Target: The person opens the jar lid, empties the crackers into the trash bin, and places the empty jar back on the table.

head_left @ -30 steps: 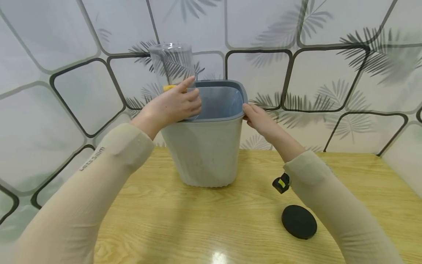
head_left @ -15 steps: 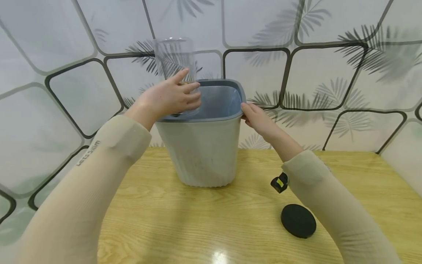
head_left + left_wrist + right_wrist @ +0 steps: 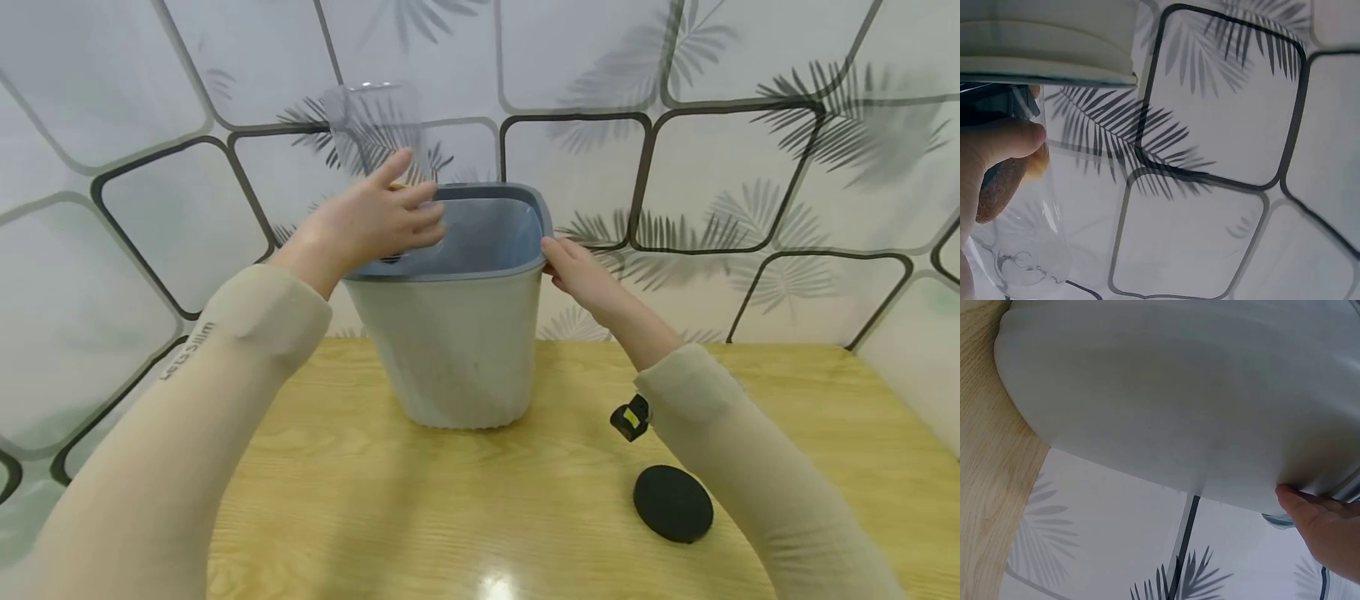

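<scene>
My left hand [image 3: 363, 221] grips a clear plastic jar [image 3: 375, 125] over the left side of a trash bin, its closed end up and its lower end hidden behind the hand. Through the jar wall in the left wrist view show a brown rounded item [image 3: 1002, 190], a yellow bit [image 3: 1036, 164] and something dark near the bin rim; their kinds are unclear. The bin [image 3: 457, 350] is off-white with a blue-grey rim and stands upright. My right hand [image 3: 581, 275] pinches the bin's right rim, thumb on the outside in the right wrist view.
A round black lid [image 3: 672, 503] lies on the wooden table [image 3: 450, 517] at the right. Near the right sleeve is a small black object with a yellow mark [image 3: 630, 417]. A patterned wall [image 3: 577, 175] stands close behind the bin.
The jar has risen slightly, and its yellow item has dropped lower behind the left hand. A dark item shows beneath that hand. The right hand keeps its hold on the rim.
</scene>
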The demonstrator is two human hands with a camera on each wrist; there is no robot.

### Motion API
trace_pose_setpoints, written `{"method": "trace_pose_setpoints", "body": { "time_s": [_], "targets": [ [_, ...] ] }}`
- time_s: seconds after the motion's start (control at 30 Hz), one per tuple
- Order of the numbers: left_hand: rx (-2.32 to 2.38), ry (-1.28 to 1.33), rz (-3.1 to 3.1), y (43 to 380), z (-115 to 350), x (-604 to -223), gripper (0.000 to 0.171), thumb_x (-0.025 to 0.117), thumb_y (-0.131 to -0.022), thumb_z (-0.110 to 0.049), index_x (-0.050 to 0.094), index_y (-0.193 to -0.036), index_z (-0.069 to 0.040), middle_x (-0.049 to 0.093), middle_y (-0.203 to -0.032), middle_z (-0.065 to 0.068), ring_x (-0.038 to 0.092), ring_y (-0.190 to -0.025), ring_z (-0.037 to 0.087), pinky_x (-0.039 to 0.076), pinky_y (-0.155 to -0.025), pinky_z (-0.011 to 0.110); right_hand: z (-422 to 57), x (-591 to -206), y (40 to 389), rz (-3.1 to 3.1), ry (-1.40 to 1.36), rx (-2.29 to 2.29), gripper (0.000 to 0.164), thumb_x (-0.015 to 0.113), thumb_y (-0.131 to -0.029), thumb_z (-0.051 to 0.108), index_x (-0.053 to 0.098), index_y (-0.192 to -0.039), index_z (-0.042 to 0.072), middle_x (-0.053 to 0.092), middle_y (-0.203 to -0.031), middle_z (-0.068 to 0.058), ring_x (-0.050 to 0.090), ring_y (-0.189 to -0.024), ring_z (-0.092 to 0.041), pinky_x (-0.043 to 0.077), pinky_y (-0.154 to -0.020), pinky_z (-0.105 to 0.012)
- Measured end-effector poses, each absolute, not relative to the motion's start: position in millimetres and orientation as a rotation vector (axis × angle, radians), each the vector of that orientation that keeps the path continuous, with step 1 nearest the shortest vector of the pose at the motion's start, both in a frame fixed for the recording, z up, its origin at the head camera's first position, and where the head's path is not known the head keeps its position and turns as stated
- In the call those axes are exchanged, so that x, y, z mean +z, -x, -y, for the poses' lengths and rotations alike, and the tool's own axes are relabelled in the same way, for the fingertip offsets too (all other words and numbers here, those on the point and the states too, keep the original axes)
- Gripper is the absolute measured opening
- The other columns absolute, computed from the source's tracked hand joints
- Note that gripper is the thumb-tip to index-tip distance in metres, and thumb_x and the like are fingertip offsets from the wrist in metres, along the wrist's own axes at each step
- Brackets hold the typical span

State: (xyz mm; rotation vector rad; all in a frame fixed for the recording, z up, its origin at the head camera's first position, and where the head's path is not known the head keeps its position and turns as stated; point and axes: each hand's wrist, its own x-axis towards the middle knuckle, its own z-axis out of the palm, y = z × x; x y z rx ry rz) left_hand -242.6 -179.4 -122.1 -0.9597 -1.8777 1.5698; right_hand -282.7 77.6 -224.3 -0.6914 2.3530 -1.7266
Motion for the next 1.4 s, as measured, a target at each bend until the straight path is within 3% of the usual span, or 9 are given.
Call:
{"method": "trace_pose_setpoints", "body": {
  "time_s": [0.27,0.4,0.47,0.57,0.67,0.83,0.97,1.27,1.4],
  "targets": [
    [1.393,0.844,1.915,241,188,-125,0.061,0.067,-0.072,0.004,0.038,-0.123,-0.013,0.039,-0.118,0.011,0.031,-0.117,0.028,0.014,-0.099,0.056,-76,-225,281,-2.352,0.704,-1.722,0.056,0.025,-0.097,0.035,0.023,-0.135,-0.007,0.027,-0.137,-0.022,0.026,-0.127,-0.028,0.019,-0.103,-0.038],
    [1.191,0.806,1.962,241,191,-129,0.048,0.06,-0.074,0.009,0.042,-0.115,-0.008,0.04,-0.108,0.014,0.036,-0.111,0.032,0.024,-0.095,0.053,-75,-224,281,-2.352,0.706,-1.717,0.056,0.025,-0.097,0.035,0.023,-0.135,-0.006,0.027,-0.137,-0.022,0.025,-0.127,-0.028,0.019,-0.103,-0.038],
    [1.12,0.785,2.03,241,192,-131,0.047,0.059,-0.075,0.009,0.042,-0.116,-0.008,0.04,-0.111,0.017,0.037,-0.109,0.033,0.029,-0.09,0.051,-75,-224,281,-2.355,0.705,-1.708,0.056,0.025,-0.098,0.035,0.023,-0.135,-0.006,0.027,-0.137,-0.022,0.025,-0.127,-0.028,0.019,-0.103,-0.038],
    [1.024,0.72,2.21,239,192,-132,0.055,0.062,-0.074,0.003,0.038,-0.123,-0.007,0.036,-0.124,0.021,0.033,-0.112,0.036,0.028,-0.088,0.052,-74,-224,281,-2.36,0.706,-1.705,0.055,0.025,-0.098,0.034,0.023,-0.134,-0.007,0.027,-0.136,-0.022,0.026,-0.126,-0.029,0.02,-0.103,-0.038],
    [0.919,0.649,2.335,238,193,-133,0.072,0.073,-0.069,-0.013,0.032,-0.127,-0.006,0.03,-0.131,0.024,0.03,-0.116,0.036,0.025,-0.089,0.056,-74,-224,282,-2.359,0.712,-1.711,0.055,0.025,-0.098,0.034,0.024,-0.134,-0.007,0.028,-0.136,-0.022,0.026,-0.126,-0.029,0.02,-0.103,-0.039],
    [0.679,0.585,2.379,236,197,-135,0.089,0.081,-0.058,-0.029,0.03,-0.127,-0.005,0.034,-0.122,0.022,0.031,-0.112,0.036,0.024,-0.087,0.057,-73,-225,283,-2.362,0.713,-1.724,0.055,0.025,-0.098,0.034,0.024,-0.134,-0.007,0.029,-0.135,-0.023,0.027,-0.126,-0.029,0.021,-0.103,-0.039],
    [0.472,0.481,2.417,236,200,-137,0.09,0.079,-0.059,-0.032,0.028,-0.129,-0.005,0.035,-0.123,0.02,0.03,-0.114,0.036,0.021,-0.089,0.059,-73,-225,283,-2.368,0.706,-1.715,0.056,0.025,-0.097,0.035,0.022,-0.135,-0.006,0.028,-0.136,-0.022,0.026,-0.126,-0.029,0.02,-0.103,-0.039],
    [0.127,0.306,2.274,235,210,-141,0.087,0.076,-0.058,-0.032,0.031,-0.125,-0.002,0.041,-0.119,0.019,0.036,-0.107,0.036,0.031,-0.076,0.053,-74,-225,282,-2.362,0.702,-1.705,0.057,0.025,-0.097,0.035,0.02,-0.136,-0.006,0.026,-0.137,-0.023,0.025,-0.127,-0.029,0.019,-0.103,-0.039],
    [0.041,0.231,2.289,233,215,-139,0.091,0.076,-0.059,-0.035,0.027,-0.128,-0.001,0.039,-0.122,0.019,0.035,-0.108,0.038,0.032,-0.077,0.054,-75,-224,281,-2.362,0.702,-1.703,0.057,0.025,-0.097,0.036,0.02,-0.136,-0.006,0.026,-0.137,-0.022,0.024,-0.127,-0.029,0.019,-0.103,-0.039]
  ]
}}
